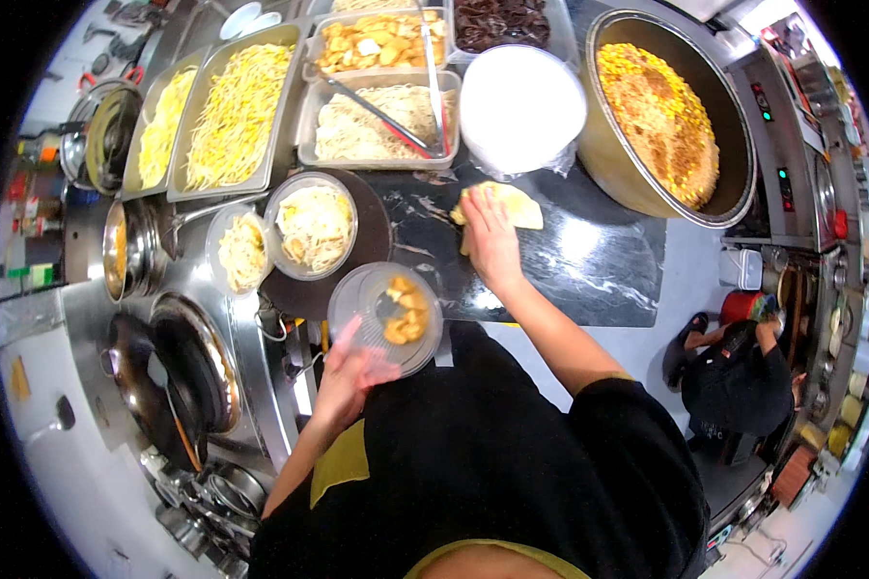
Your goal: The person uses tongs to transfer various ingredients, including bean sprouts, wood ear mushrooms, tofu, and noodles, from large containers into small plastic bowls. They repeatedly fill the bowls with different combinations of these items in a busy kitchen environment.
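Note:
My left hand (348,374) is closed on the near-left side of a clear round plastic bowl (350,333), in front of the counter's near edge. Golden-brown chunks (406,314) lie in the bowl. Out on the black marble counter (589,280), my right hand (490,227) grips a folded yellow cloth (519,208), fingers pressing it down. Left of the held bowl, two more clear bowls hold food: a larger bowl of noodles (313,227) and a smaller bowl (240,253) with similar pale strips.
Behind stand trays of bean sprouts (239,116), noodles (367,121) with tongs (386,121) across, golden chunks (381,43) and dark pieces (502,24). A white lidded tub (521,108) is beside a big pot (599,164). Woks (154,367) sit left; another person (739,376) works at right.

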Motion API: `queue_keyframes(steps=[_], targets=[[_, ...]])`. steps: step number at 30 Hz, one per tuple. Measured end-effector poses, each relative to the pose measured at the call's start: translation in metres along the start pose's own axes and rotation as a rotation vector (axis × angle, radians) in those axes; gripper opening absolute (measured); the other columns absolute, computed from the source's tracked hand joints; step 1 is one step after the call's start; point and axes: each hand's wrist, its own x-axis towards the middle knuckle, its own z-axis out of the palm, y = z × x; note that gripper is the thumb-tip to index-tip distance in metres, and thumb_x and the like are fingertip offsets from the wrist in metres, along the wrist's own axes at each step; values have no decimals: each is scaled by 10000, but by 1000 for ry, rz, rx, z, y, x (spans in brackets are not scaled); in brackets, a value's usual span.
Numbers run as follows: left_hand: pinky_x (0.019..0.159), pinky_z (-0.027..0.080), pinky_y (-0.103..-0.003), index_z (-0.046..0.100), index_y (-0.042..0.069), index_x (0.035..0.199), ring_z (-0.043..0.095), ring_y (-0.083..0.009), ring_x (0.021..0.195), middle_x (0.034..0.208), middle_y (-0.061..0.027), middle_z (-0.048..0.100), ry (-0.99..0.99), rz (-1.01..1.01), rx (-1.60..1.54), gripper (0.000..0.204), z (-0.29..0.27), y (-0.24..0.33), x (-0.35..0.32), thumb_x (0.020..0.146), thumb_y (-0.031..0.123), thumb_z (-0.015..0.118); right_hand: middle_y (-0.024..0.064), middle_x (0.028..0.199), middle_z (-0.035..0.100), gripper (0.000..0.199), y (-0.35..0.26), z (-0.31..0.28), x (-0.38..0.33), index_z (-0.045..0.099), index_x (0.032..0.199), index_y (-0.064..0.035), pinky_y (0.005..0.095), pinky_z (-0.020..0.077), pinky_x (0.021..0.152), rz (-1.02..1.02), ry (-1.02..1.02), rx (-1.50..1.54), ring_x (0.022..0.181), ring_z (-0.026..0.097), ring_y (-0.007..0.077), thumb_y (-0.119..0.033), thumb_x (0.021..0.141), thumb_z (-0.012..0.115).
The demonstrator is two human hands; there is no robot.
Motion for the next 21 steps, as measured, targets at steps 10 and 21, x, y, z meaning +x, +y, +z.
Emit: queue_keyframes(steps=[10,21], targets=[[837,586,-447,302,112,1502,679,-300,926,1101,-195,628,155,178,-164,583,-24,-7,-51,939,11,413,97,1271,612,274,-52,10,13,637,1161,-85,454,379,1057,-220,-145,264,1245,528,300,-132,893,604],[803,594,-420,288,76,1500,689,-289,854,1023,-191,652,-21,128,-71,569,4,0,-14,954,27,443,73,1583,274,522,44,-89,-59,598,1284,-188,585,155,1174,-61,-529,-416,1473,205,329,-263,774,676]])
